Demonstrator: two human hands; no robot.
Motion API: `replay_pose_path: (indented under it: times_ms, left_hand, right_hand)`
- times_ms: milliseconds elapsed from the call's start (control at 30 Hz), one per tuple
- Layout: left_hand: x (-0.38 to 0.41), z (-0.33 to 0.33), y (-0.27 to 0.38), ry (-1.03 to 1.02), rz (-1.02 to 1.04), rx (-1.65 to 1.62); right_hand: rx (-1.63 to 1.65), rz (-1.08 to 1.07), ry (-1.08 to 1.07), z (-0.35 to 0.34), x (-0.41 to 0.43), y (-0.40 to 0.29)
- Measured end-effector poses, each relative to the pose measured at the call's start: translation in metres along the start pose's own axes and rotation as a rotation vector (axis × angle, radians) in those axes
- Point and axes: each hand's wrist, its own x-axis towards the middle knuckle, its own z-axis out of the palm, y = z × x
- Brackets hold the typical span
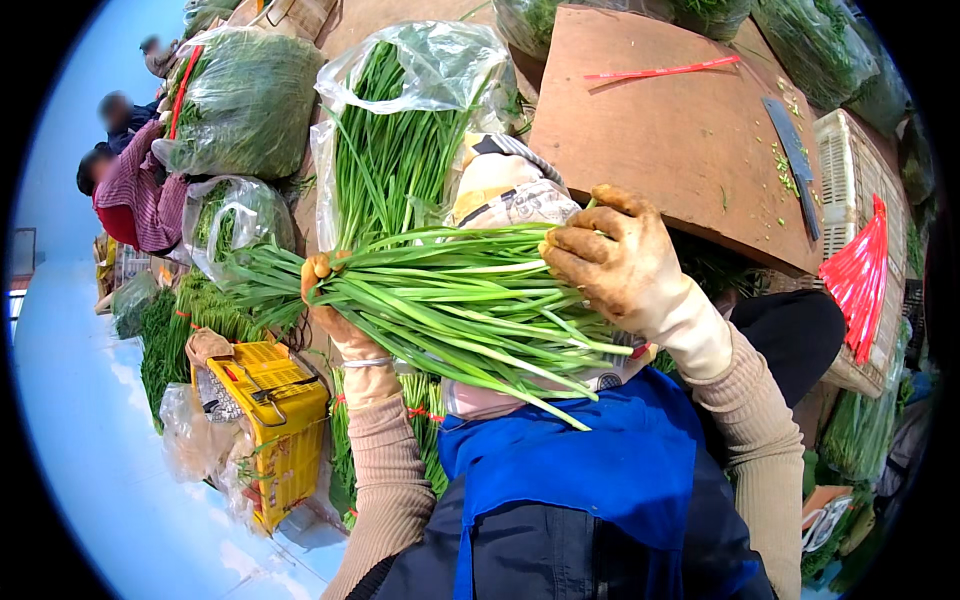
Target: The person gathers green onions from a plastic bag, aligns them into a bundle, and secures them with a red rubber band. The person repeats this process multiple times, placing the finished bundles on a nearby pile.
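Note:
A loose bunch of long green garlic chives [450, 292] lies across my lap, its pale stem ends fanned out to the right. My gloved left hand [330, 292] is wrapped around the bunch near its leafy end. At the stem end my gloved right hand [619, 255] has its fingers bent against the upper stalks; a short stalk tip shows by its thumb and forefinger. Both rubber gloves are stained brown. Just beyond the bunch, an opened clear plastic bag [442, 67] holds more chives [397, 157].
A wooden board [675, 135] at the upper right carries a red strip [660, 67] and a cleaver [791, 150]. Red ties [859, 277] hang over a white plastic crate [855, 180]. A yellow crate [285, 442] stands left. Several people [139, 184] sit at the upper left near bagged greens [251, 97].

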Motion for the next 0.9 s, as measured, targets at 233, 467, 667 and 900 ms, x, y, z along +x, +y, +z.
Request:
replay_pose_path:
  times_ms: [233, 467, 667, 900]
  left_hand:
    - [-0.006, 0.008, 0.001, 0.162, -0.141, -0.136]
    - [-0.006, 0.015, -0.007, 0.238, -0.108, -0.049]
    - [-0.002, 0.014, -0.003, 0.206, -0.182, -0.183]
    - [0.002, 0.007, -0.003, 0.118, -0.144, -0.167]
  right_hand:
    - [0.363, 0.430, 0.272, -0.002, -0.033, 0.008]
    - [-0.103, 0.616, -0.445, -0.021, -0.113, 0.045]
    - [0.243, 0.603, 0.090, -0.037, -0.067, 0.005]
    - [-0.033, 0.214, -0.233, -0.013, -0.015, 0.022]
